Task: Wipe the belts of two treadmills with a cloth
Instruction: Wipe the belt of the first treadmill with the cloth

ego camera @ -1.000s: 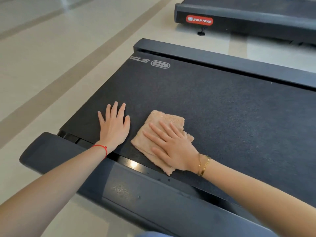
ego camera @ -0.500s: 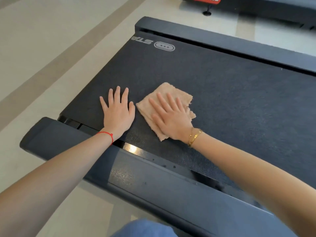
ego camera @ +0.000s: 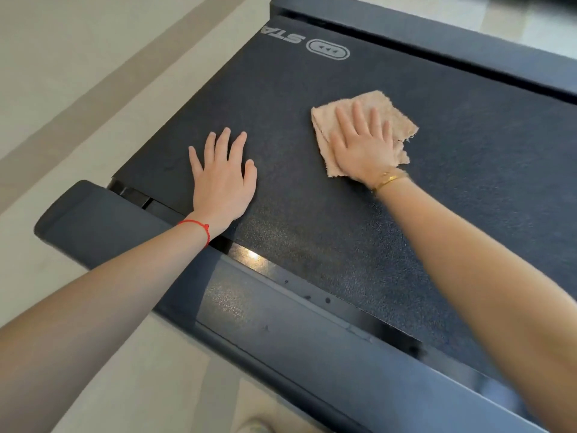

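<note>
A black treadmill belt [ego camera: 437,189] fills most of the view, with a white logo near its far left corner. A folded beige cloth [ego camera: 396,114] lies flat on the belt. My right hand [ego camera: 362,145] presses down on the cloth with straight, spread fingers; a gold bracelet sits on that wrist. My left hand [ego camera: 221,179] lies flat on the bare belt near its left end, fingers straight, a red string on the wrist. It is apart from the cloth.
The near side rail [ego camera: 281,326] of the treadmill runs across under my forearms, ending in a rounded cap [ego camera: 81,220] at the left. The far side rail [ego camera: 437,42] borders the belt. Pale tiled floor [ego camera: 78,73] lies to the left.
My right hand has slid the cloth to the right and farther across the belt, away from my left hand. The left hand stays flat in place. The view has shifted closer.
</note>
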Demonstrator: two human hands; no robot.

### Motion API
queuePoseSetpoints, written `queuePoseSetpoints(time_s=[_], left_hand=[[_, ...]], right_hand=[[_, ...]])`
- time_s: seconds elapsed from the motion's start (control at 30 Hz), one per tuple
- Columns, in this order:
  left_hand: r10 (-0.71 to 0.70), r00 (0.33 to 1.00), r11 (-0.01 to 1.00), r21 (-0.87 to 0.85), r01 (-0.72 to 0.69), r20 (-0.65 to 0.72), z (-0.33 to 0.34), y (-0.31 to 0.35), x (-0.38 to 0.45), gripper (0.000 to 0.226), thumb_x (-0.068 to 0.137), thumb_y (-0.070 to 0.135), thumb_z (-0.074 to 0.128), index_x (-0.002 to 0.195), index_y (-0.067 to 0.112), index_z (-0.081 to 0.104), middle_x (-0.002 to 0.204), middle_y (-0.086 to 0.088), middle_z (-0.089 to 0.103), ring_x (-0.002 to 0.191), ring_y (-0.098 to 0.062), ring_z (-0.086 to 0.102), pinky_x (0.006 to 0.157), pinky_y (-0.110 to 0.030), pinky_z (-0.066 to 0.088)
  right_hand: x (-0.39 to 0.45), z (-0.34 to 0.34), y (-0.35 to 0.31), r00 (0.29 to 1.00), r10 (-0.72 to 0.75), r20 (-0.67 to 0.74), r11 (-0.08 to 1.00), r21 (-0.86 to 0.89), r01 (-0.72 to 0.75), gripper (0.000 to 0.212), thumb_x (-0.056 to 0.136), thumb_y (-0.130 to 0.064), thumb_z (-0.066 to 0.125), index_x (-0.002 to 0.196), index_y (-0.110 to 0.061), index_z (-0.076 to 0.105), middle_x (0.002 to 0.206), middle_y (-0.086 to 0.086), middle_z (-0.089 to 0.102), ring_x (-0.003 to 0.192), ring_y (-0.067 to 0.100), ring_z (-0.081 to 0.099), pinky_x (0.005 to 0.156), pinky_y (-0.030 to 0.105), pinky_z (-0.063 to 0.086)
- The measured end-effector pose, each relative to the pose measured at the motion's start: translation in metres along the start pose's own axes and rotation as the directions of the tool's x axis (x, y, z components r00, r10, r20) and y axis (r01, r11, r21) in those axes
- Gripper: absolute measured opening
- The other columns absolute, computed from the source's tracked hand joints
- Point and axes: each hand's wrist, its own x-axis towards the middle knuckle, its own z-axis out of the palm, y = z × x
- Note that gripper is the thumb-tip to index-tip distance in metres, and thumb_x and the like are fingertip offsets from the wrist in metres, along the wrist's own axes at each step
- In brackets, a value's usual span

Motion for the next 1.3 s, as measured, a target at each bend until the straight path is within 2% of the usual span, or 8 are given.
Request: queuePoseSetpoints(time_s=[0.27,0.47,0.63,0.8,0.97,1.03,1.2,1.3], left_hand=[[-0.036,0.999,0.999,0.023,0.036,-0.008,-0.003,0.001,0.0,0.055,0.103,0.034,0.03,0.155,0.019,0.024,0.163,-0.008,0.02,0.151,-0.028,0.013,0.121,-0.058,0.009],[-0.065,0.998,0.997,0.052,0.064,0.009,-0.004,0.003,0.0,0.056,0.102,0.035,0.028,0.156,0.021,0.022,0.164,-0.006,0.018,0.151,-0.027,0.012,0.12,-0.06,0.01],[-0.086,0.996,0.994,0.07,0.084,0.021,-0.005,0.007,0.001,0.059,0.1,0.038,0.022,0.156,0.022,0.019,0.164,-0.004,0.016,0.152,-0.025,0.01,0.12,-0.058,0.009],[-0.09,0.996,0.992,0.086,0.088,0.016,-0.003,0.008,0.001,0.058,0.101,0.038,0.017,0.156,0.022,0.019,0.164,-0.004,0.017,0.152,-0.023,0.009,0.12,-0.058,0.01],[-0.08,0.997,0.992,0.094,0.078,0.021,-0.005,0.008,0.001,0.065,0.096,0.043,0.01,0.157,0.022,0.019,0.164,-0.003,0.017,0.152,-0.023,0.01,0.121,-0.057,0.011],[-0.08,0.996,0.993,0.092,0.078,0.024,-0.005,0.007,0.0,0.063,0.097,0.043,0.01,0.157,0.023,0.019,0.164,-0.003,0.016,0.152,-0.023,0.009,0.121,-0.057,0.011],[-0.086,0.996,0.994,0.065,0.084,0.032,-0.005,0.007,0.001,0.059,0.1,0.04,0.02,0.156,0.022,0.02,0.164,-0.002,0.016,0.152,-0.022,0.009,0.121,-0.057,0.009],[-0.084,0.996,0.995,0.063,0.082,0.024,-0.006,0.008,0.0,0.059,0.099,0.04,0.021,0.156,0.022,0.021,0.164,-0.003,0.017,0.152,-0.023,0.009,0.121,-0.058,0.009]], right_hand=[[-0.041,0.01,-0.008,0.928,-0.37,-0.037,0.929,-0.03,0.369,0.053,0.105,-0.05,0.021,0.157,-0.037,0.017,0.166,-0.007,0.01,0.153,0.027,0.006,0.123,0.046,0.002],[0.059,-0.01,0.037,0.996,-0.08,-0.045,0.996,-0.03,0.079,0.057,0.104,-0.051,0.018,0.158,-0.035,0.012,0.167,-0.003,0.003,0.153,0.03,-0.001,0.122,0.049,0.0],[0.146,-0.023,0.0,1.0,0.021,0.013,1.0,0.005,-0.021,0.061,0.102,-0.049,0.014,0.159,-0.03,0.005,0.167,0.0,-0.004,0.152,0.031,-0.009,0.121,0.051,-0.008],[0.156,-0.015,-0.077,0.974,-0.219,0.056,0.975,-0.037,0.221,0.059,0.103,-0.053,0.013,0.158,-0.034,0.006,0.167,-0.003,-0.001,0.152,0.033,-0.005,0.119,0.056,-0.002],[0.135,0.001,-0.081,0.832,-0.545,0.105,0.834,-0.032,0.551,0.057,0.104,-0.053,0.015,0.158,-0.035,0.007,0.167,-0.005,0.003,0.153,0.027,-0.001,0.123,0.047,-0.002],[0.148,-0.005,-0.053,0.865,-0.499,0.061,0.861,-0.081,0.502,0.057,0.105,-0.051,0.016,0.158,-0.034,0.008,0.167,-0.001,0.004,0.153,0.028,0.001,0.123,0.046,0.0],[0.17,-0.023,0.009,0.997,-0.077,0.022,0.995,-0.056,0.079,0.06,0.103,-0.053,0.012,0.159,-0.031,0.005,0.167,0.0,-0.004,0.152,0.033,-0.007,0.122,0.05,-0.005],[0.144,-0.016,-0.008,0.997,-0.078,0.011,0.996,-0.041,0.078,0.06,0.103,-0.052,0.013,0.159,-0.031,0.006,0.167,0.0,-0.004,0.152,0.033,-0.007,0.122,0.051,-0.006]])
